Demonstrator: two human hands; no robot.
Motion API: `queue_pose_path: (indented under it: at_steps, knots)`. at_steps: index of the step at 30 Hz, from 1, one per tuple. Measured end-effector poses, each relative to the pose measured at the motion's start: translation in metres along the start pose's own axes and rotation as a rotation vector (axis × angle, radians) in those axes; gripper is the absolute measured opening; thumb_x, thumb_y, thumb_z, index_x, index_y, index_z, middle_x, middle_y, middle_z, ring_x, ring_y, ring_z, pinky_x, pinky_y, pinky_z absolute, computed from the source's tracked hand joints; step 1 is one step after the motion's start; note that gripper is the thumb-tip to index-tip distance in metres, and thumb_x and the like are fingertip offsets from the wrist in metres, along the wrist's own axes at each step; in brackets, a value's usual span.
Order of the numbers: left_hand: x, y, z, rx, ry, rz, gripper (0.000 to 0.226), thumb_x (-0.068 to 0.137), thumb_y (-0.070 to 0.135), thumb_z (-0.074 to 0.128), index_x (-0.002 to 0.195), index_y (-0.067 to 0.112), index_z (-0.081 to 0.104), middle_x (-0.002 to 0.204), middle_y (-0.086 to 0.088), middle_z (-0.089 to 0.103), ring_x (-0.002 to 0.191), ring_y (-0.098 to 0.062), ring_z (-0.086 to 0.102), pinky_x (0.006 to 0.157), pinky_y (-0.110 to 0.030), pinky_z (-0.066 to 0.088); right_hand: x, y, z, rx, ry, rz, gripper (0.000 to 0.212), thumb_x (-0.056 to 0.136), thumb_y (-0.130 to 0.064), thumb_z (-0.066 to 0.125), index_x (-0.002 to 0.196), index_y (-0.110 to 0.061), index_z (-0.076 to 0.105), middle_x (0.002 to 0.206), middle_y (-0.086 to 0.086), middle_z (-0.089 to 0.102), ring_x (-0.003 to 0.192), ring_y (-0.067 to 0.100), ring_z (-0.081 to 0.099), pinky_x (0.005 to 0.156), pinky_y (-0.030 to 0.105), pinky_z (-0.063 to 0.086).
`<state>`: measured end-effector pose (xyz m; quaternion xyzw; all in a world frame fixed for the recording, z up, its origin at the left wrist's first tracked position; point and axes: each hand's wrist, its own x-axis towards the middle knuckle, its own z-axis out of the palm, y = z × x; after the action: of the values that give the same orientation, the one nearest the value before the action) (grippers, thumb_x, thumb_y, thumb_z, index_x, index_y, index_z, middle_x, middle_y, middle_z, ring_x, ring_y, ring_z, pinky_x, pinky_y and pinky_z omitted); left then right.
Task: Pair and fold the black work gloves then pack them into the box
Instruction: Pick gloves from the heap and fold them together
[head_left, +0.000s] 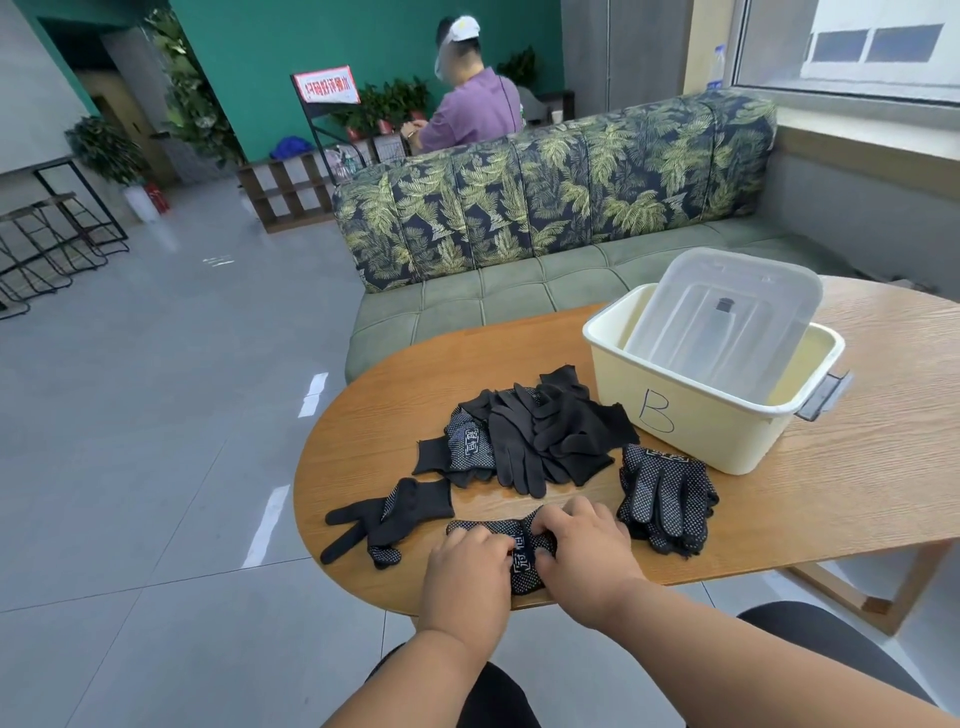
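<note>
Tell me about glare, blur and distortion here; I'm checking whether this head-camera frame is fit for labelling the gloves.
Head view: daylight from the window gives even lighting; streaks of glare lie on the floor tiles; wide-angle bending curves the table edge and sofa; the glove pile is dark with little fold detail, though white dots stay sharp on the stack beside the box.

- A wooden table with a rounded left end carries everything.
- A cream box marked "B" stands toward the far edge, a clear lid propped inside it.
- A loose heap of black gloves lies mid-table, just left of the box.
- A dotted stack lies in front of the box.
- A single glove lies near the rounded left end.
- A dotted glove lies at the near edge.
</note>
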<state>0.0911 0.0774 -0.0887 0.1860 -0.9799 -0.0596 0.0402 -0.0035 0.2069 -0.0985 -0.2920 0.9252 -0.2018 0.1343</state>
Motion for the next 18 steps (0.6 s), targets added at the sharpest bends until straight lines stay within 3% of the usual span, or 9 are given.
queue_pose_path:
  at_steps: [3, 6, 9, 11, 14, 18]
  knots:
    - [-0.002, 0.003, -0.002, 0.044, -0.033, 0.011, 0.043, 0.105, 0.036, 0.04, 0.147, 0.04, 0.047, 0.13, 0.011, 0.058, 0.126, -0.018, 0.047, 0.109, -0.037, 0.032, -0.002, 0.001, -0.003, 0.085, -0.012, 0.019, 0.034, 0.092, -0.037, 0.054, 0.126, -0.041, 0.056, 0.122, -0.004, 0.05, 0.122, 0.024, 0.044, 0.105, 0.039, 0.041]
    - [-0.012, 0.007, 0.001, 0.045, -0.055, 0.047, 0.057, 0.094, 0.052, 0.041, 0.151, 0.044, 0.037, 0.121, 0.009, 0.053, 0.121, -0.022, 0.043, 0.11, -0.041, 0.028, -0.003, -0.002, -0.008, 0.236, 0.001, 0.069, 0.034, 0.087, -0.029, 0.058, 0.118, -0.042, 0.058, 0.114, -0.009, 0.054, 0.111, 0.019, 0.055, 0.096, 0.038, 0.05]
    - [-0.019, 0.01, 0.014, 0.036, 0.005, 0.04, 0.065, 0.08, 0.071, 0.048, 0.14, 0.046, 0.049, 0.105, 0.006, 0.05, 0.114, -0.026, 0.044, 0.114, -0.051, 0.025, -0.006, -0.005, -0.015, 0.451, 0.011, 0.167, 0.029, 0.085, -0.02, 0.06, 0.105, -0.042, 0.059, 0.104, -0.015, 0.062, 0.093, 0.015, 0.067, 0.084, 0.041, 0.06]
    - [-0.023, 0.013, 0.024, 0.035, 0.078, 0.007, 0.063, 0.072, 0.078, 0.052, 0.126, 0.045, 0.059, 0.098, 0.005, 0.052, 0.114, -0.031, 0.048, 0.116, -0.061, 0.017, -0.007, -0.005, -0.015, 0.582, 0.006, 0.239, 0.029, 0.085, -0.014, 0.061, 0.101, -0.039, 0.061, 0.099, -0.014, 0.065, 0.086, 0.015, 0.07, 0.083, 0.041, 0.062]
    - [-0.027, 0.019, 0.03, -0.012, 0.09, -0.057, 0.057, 0.071, 0.078, 0.053, 0.118, 0.047, 0.059, 0.1, 0.006, 0.054, 0.122, -0.034, 0.049, 0.118, -0.064, 0.007, -0.01, -0.006, -0.015, 0.781, 0.032, 0.288, 0.032, 0.085, -0.005, 0.06, 0.099, -0.033, 0.066, 0.101, -0.005, 0.07, 0.088, 0.016, 0.07, 0.085, 0.04, 0.062]
    - [-0.027, 0.019, 0.032, -0.115, 0.132, -0.101, 0.028, 0.08, 0.064, 0.051, 0.102, 0.049, 0.055, 0.098, 0.018, 0.053, 0.124, -0.029, 0.055, 0.117, -0.058, 0.005, -0.019, -0.014, -0.022, 1.021, 0.02, 0.262, 0.031, 0.088, -0.002, 0.06, 0.106, -0.026, 0.068, 0.096, 0.001, 0.068, 0.081, 0.017, 0.065, 0.062, 0.025, 0.054]
